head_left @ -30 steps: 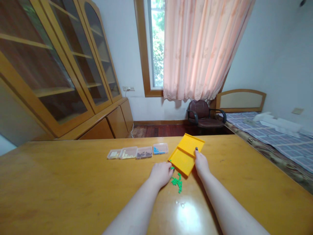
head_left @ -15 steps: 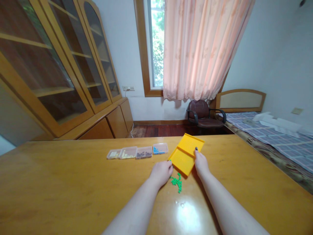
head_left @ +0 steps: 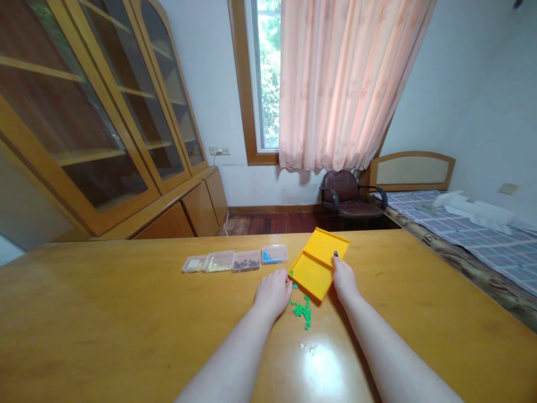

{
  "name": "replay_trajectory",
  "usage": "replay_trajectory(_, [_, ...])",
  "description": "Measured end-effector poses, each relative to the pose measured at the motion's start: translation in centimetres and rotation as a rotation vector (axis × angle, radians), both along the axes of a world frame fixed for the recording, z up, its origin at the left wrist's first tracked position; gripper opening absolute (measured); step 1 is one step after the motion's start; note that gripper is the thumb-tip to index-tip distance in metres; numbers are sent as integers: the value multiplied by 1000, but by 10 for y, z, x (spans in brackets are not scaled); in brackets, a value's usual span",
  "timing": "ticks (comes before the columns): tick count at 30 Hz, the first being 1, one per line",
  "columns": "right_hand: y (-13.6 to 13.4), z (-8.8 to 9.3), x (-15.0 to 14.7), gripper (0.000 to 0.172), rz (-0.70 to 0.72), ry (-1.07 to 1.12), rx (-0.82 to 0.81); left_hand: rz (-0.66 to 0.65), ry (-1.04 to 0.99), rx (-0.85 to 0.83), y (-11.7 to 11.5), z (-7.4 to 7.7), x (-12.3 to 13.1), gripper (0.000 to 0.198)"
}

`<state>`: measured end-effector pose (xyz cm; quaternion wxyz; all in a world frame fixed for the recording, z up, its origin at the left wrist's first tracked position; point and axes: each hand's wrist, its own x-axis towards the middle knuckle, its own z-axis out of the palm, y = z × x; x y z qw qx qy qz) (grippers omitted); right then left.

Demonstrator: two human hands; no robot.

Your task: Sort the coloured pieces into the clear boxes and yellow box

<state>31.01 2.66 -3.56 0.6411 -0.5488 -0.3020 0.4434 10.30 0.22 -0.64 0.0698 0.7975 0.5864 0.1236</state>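
A yellow plastic box (head_left: 312, 275), its hinged lid laid back, is tilted over the table with its low end toward me. My right hand (head_left: 345, 280) grips its right side, thumb on top near the hinge. One green piece (head_left: 292, 272) sits inside the box's left corner. My left hand (head_left: 273, 292) is beside that corner, fingers curled and their tips mostly hidden; whether they hold anything does not show. Small green plastic pieces (head_left: 302, 311) lie in a loose pile on the table below the box, and another green bit (head_left: 295, 286) is by my left fingertips.
Several shallow clear cases stand in a row left of the box: one with blue pieces (head_left: 273, 256), one with dark pieces (head_left: 246, 262), others with pale pieces (head_left: 219, 262). Beyond the wooden table (head_left: 126, 313) are a brown armchair (head_left: 346, 193), a bed and a glass-fronted cabinet.
My left hand has drawn slightly left, away from the box's corner, uncovering the green piece inside and the green bit beside it. My right hand and the box stay nearly still.
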Motion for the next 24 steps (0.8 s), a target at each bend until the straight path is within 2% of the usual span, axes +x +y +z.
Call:
replay_trajectory(8, [-9, 20, -6, 37, -48, -15, -45, -23, 92, -39, 2, -2, 0, 25])
replay_trajectory(13, [-7, 16, -4, 41, -30, -33, -38, -36, 97, -48, 2, -1, 0, 26])
replay_trajectory(17, [-6, 12, -4, 43, -26, -31, -29, 6, 80, -70, 5, -1, -1, 26])
replay_trajectory(21, [-8, 16, -5, 41, -25, -18, -39, 82, -7, -84, 7, -1, -3, 22])
replay_trajectory(24, [-8, 17, -5, 40, -32, -35, -34, 77, -75, -52, 7, -1, -3, 18])
